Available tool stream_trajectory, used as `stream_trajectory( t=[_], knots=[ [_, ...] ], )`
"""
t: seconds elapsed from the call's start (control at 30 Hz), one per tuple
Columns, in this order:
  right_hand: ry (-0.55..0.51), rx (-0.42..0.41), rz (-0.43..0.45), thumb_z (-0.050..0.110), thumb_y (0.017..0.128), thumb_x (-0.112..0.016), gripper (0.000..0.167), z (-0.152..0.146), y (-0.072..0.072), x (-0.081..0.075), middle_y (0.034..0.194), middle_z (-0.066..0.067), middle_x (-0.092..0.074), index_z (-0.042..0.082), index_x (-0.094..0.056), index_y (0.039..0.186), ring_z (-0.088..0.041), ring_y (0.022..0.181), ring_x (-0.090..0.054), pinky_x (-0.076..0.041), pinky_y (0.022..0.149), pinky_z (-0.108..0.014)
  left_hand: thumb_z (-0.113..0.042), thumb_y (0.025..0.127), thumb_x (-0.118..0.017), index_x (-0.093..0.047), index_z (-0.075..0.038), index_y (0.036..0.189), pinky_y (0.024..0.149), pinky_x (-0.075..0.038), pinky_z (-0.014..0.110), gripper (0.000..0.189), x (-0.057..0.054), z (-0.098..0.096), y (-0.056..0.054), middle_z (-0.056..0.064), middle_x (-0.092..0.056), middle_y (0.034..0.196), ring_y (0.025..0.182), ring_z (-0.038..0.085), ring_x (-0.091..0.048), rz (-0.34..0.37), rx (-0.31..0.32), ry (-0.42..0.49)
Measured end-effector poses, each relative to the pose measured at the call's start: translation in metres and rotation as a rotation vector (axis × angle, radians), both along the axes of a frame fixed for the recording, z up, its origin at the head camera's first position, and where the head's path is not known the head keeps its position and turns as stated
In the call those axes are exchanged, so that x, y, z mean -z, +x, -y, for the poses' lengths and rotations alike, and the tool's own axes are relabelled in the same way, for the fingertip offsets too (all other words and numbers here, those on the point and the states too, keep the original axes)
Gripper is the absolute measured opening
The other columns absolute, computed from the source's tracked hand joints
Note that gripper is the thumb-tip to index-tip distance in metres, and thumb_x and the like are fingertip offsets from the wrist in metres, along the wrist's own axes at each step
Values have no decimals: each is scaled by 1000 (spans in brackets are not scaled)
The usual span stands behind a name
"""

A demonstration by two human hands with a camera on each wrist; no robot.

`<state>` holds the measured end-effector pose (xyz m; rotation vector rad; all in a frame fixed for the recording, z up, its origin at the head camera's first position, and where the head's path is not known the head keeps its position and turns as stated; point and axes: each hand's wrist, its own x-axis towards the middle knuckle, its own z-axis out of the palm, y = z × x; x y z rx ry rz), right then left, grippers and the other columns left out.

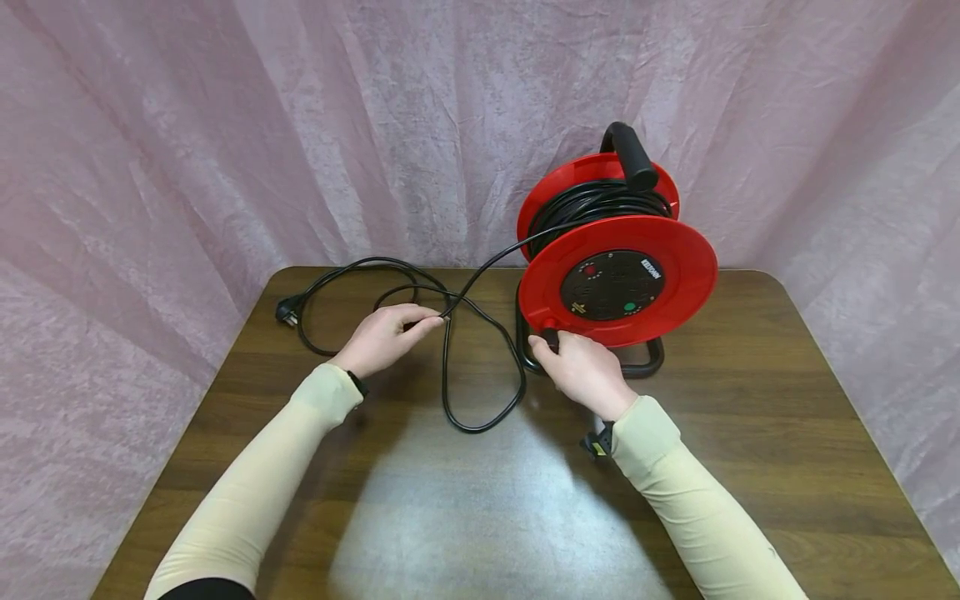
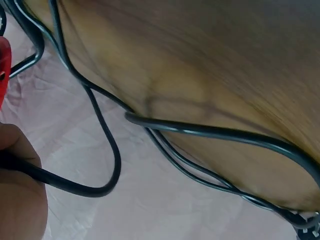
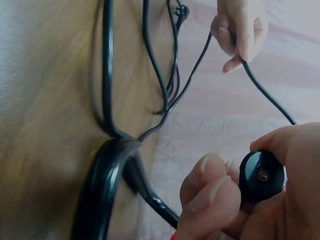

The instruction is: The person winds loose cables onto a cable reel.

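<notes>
A red cable reel with black cable wound on it stands at the back right of the table. At the lower left of its front disc, my right hand grips a small black crank knob; the right wrist view shows fingers and thumb around it. To the left, my left hand pinches the black cable, which runs from there up to the drum. Loose cable loops on the table below and beside that hand. The black plug lies at the far left.
A black tube stand carries the reel, with a black carrying handle on top. The wooden table has rounded back corners. Pink curtains hang right behind it.
</notes>
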<state>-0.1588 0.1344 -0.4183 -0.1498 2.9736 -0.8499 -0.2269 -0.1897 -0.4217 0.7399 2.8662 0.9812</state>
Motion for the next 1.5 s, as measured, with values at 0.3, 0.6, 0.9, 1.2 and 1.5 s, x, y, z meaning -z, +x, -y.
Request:
stream_trajectory(
  t=[0.3,0.6,0.9,1.2,1.5],
  knots=[
    [15,-10,-59,51,103,-48,52,8,-4,-11,58,-4,-50,12,-51,69,-25,55,-53,-38,46,-37,-57,103,-51,-70,-28,133,104,-47,41,45,0,-18,5,-10,-66,131,123,13,-60,-5,16,17],
    [92,-13,-108,54,102,-47,55,12,-5,-20,57,-3,-51,13,-52,66,-26,54,-54,-41,44,-40,-50,109,-42,-60,-26,145,77,-43,38,47,6,-25,6,-7,-57,102,85,16,-50,0,58,48],
    [108,3,-126,59,101,-45,59,14,-5,-31,58,-3,-54,14,-54,64,-28,56,-57,-43,45,-41,-72,97,-48,-74,-29,123,97,-50,42,57,22,-25,0,-12,-68,120,114,15,-62,60,-140,92],
    [46,-7,-64,63,102,-42,59,15,-7,-48,62,0,-58,16,-58,70,-27,63,-60,-43,51,-42,-48,112,-31,-71,-10,125,113,-36,45,57,30,-10,-8,5,-70,124,122,27,-60,-101,-15,-73],
    [49,16,-140,64,98,-50,57,16,-10,-62,61,-3,-56,15,-56,68,-27,61,-58,-42,49,-41,-55,110,-31,-75,-12,112,121,-26,42,61,30,-4,-10,-1,-71,112,118,24,-61,-81,-5,-72]
  ],
)
